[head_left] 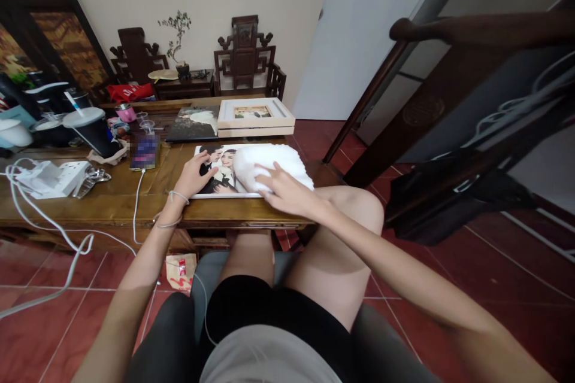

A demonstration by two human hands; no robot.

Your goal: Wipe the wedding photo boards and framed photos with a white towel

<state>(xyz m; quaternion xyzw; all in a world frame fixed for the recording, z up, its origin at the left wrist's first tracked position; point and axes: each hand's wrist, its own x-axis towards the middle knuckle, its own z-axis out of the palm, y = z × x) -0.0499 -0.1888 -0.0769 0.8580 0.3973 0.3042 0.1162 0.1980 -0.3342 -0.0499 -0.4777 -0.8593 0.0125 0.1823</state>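
A large photo print (224,175) of a couple lies flat near the front edge of the wooden table (112,203). My left hand (194,175) rests on its left part with the fingers spread flat. My right hand (284,190) lies on the print's right side, pressing a white cloth (274,166) onto it, fingers stretched out over the cloth. Behind the print lie a dark photo print (194,124) and a white framed picture (254,116).
On the table's left stand a dark cup with a lid and straw (90,128), a phone on a cable (144,151), a white power strip (56,178) with cables, and small cups. Carved chairs (245,57) stand behind. A dark wooden stair rail (449,102) rises at the right.
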